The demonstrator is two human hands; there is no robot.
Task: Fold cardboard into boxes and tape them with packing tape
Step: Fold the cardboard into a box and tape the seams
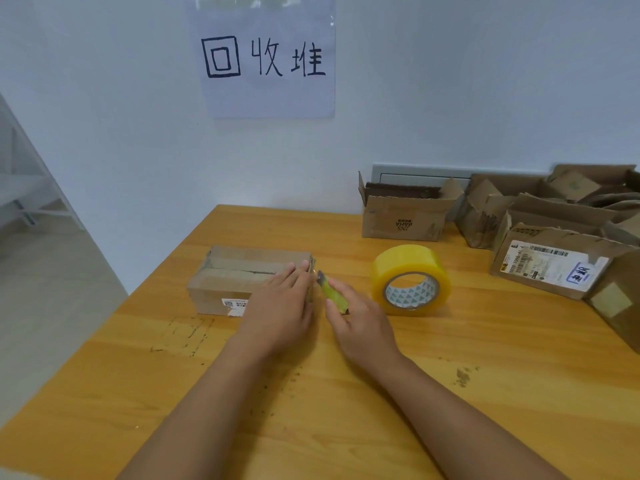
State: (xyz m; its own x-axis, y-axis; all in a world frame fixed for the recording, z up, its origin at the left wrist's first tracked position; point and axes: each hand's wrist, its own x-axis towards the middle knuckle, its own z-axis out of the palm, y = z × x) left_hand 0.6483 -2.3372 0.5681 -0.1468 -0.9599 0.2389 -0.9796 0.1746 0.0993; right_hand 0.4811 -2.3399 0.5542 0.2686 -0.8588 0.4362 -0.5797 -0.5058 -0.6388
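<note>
Cardboard box [242, 284] under flat left hand [280, 306]; right hand [360, 323] gripping yellow cutter [332, 294] (blade tip indistinct).

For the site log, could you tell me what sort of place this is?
Probably a small packing or box-recycling station: a wooden table against a wall, used cardboard boxes, a tape roll, and a handwritten sign.

Count on the wooden table [346, 393]: one closed cardboard box [242, 282]; one roll of yellow packing tape [410, 278]; one yellow utility knife [330, 292]. One handwritten paper sign [266, 57] on the wall. Opened used cartons [554, 220] at right: overlapping, exact count indeterminable.
</note>
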